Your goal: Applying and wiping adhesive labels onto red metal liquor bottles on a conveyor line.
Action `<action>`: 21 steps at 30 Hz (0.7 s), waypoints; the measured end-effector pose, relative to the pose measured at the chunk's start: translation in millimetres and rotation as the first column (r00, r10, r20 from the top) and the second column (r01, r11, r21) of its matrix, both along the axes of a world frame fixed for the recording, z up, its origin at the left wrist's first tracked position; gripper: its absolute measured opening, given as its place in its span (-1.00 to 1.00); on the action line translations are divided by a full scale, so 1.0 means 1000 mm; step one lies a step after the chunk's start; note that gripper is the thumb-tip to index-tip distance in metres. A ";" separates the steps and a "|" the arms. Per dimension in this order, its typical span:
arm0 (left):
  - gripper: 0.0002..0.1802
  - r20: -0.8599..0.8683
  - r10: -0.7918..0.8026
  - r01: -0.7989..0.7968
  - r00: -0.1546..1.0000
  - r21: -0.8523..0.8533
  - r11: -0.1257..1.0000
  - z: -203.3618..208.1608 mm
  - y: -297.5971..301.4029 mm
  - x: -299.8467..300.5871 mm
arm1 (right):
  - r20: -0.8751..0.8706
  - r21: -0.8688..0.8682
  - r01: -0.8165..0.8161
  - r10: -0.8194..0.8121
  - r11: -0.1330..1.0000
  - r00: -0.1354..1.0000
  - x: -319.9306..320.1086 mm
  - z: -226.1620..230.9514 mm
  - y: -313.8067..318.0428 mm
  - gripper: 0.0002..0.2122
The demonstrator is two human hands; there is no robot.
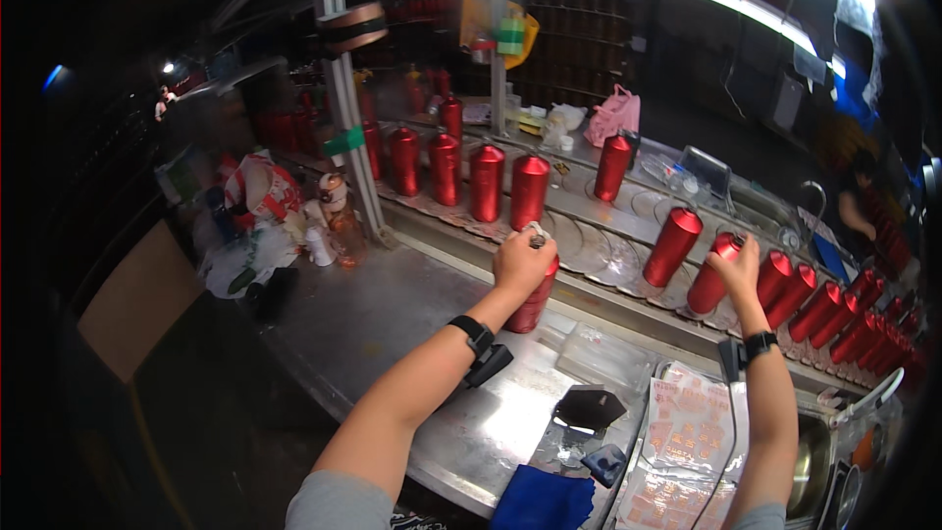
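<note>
My left hand (523,257) is closed around the upper part of a shiny red bottle (533,308), which stands on the metal worktable beside the conveyor. Something small and pale shows at the bottle's neck between my fingers; I cannot make out what it is. Over on the conveyor (608,243), my right hand (738,267) grips another red bottle (708,290) near its shoulder, fingers wrapped around it. Just left of that one stands a similar red bottle (673,247). A row of red bottles (488,184) lines the belt behind my left hand.
More red bottles (790,296) crowd the conveyor to the right. Nearest me on the metal table (392,324) lie a blue cloth (545,499), a dark folded piece (591,406) and printed sheets (687,432). A metal post (351,137) rises at left. A person (862,201) is at far right.
</note>
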State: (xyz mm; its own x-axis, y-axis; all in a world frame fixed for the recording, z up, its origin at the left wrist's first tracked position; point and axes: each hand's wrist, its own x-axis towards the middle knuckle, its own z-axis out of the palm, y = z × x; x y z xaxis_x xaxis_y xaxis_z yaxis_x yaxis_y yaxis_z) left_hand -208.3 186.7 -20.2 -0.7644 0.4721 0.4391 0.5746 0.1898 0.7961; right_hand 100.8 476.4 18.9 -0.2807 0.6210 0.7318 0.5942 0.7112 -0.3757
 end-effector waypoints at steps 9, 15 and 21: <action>-0.63 0.136 -0.112 0.068 0.984 0.291 0.954 -0.014 -0.122 -0.048 | 0.040 -0.149 -0.482 0.492 0.863 0.869 -0.019 0.130 -0.312 -0.31; -0.55 0.204 0.058 -0.111 0.977 0.259 0.960 -0.019 -0.210 -0.109 | -0.072 -0.512 -0.630 0.702 0.584 0.709 -0.106 0.099 -0.419 -0.24; -0.50 -0.108 0.166 -0.163 0.980 0.037 0.986 0.023 -0.253 -0.103 | -0.015 -0.428 -0.577 0.633 0.695 0.774 -0.201 0.019 -0.461 -0.26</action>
